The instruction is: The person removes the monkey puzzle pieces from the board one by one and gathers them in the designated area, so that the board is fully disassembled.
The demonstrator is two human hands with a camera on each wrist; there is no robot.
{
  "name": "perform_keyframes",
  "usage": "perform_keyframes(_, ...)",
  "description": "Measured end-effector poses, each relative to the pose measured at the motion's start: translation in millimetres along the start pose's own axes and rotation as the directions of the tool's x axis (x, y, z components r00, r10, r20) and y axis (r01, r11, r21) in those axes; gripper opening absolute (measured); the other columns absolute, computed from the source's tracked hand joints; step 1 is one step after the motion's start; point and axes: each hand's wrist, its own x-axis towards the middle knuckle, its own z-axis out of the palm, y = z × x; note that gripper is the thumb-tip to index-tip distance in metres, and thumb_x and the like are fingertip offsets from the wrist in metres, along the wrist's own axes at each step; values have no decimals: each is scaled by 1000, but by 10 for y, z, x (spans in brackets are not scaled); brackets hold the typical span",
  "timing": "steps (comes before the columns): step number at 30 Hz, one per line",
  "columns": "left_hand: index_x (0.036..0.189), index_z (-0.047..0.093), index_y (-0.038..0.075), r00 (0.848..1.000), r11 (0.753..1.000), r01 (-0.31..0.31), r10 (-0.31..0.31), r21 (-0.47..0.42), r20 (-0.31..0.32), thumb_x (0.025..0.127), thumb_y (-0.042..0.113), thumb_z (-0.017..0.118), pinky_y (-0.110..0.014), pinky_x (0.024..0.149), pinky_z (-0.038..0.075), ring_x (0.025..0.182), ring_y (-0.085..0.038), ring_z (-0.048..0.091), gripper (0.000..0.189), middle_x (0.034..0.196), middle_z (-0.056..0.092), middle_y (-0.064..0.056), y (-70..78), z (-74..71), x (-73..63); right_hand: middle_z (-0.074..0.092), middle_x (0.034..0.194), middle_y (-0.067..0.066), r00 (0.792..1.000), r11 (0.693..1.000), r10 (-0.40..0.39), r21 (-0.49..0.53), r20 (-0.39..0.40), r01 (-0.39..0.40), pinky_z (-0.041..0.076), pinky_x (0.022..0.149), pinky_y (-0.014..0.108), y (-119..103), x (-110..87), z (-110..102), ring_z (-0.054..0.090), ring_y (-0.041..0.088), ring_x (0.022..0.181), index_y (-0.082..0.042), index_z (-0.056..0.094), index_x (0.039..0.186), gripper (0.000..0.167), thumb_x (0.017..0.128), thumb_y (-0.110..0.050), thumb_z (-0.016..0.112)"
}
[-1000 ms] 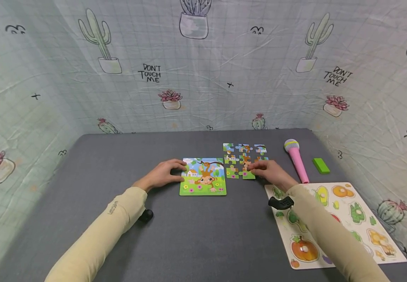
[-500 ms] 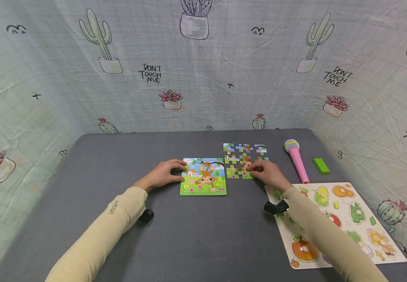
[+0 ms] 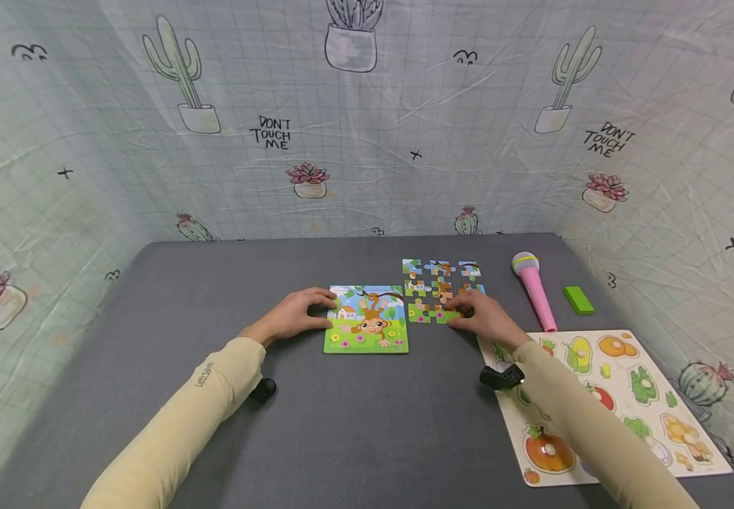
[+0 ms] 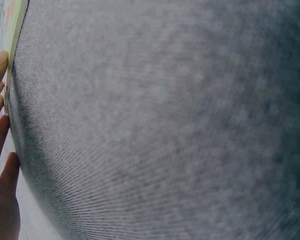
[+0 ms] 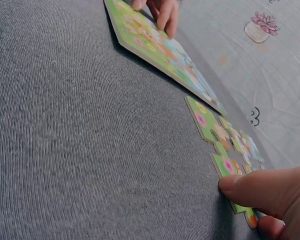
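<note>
My left hand [image 3: 293, 313] rests at the left edge of a flat board [image 3: 370, 336] printed with a monkey, a house and flowers. Thumb and fingertips touch that edge, seen side-on in the left wrist view. To the board's right, several jigsaw pieces [image 3: 416, 288] lie in rows and carry a similar picture. At the bottom row, my right hand [image 3: 484, 318] pinches a green puzzle piece [image 5: 226, 166] with thumb and fingers. In the right wrist view its thumb [image 5: 255, 187] lies over the piece's near edge; the fingertips are mostly hidden.
A pink toy microphone [image 3: 537, 290] and a green block [image 3: 578, 300] lie right of the pieces. A large vegetable peg-puzzle board [image 3: 571, 410] sits partly under the right forearm. A patterned cloth [image 3: 354, 177] hangs behind the grey table [image 3: 367, 424].
The right hand has shifted slightly left along the bottom row of pieces, its thumb now lower at the piece's near edge. The left hand and the monkey board have stayed in place.
</note>
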Motion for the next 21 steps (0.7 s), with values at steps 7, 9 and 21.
perform_keyframes(7,126,65,5,1000,1000,-18,18,-7,-8,91,24,72,-50,110,36,135,-33,42,41,142,50,-11,11,-7,-12,58,111,11,1000,1000,-17,-2,22,17,48,80,40,39,-10,-7,56,22,92,-7,70,118,30,89,-14,73)
perform_keyframes(9,126,65,5,1000,1000,-18,18,-7,-8,91,24,72,-51,110,35,135,-33,42,41,142,50,-11,15,-9,-14,59,109,12,999,999,-32,-9,16,32,48,79,40,47,-7,-5,56,23,91,-6,70,117,30,89,-15,74)
perform_keyframes(21,126,65,5,1000,1000,-13,13,1,-10,91,23,72,-50,111,35,135,-32,42,40,142,50,-11,19,1,-5,62,118,14,1000,1000,-6,-15,-1,6,50,85,48,-132,55,-40,60,29,102,-4,68,120,32,93,-21,68)
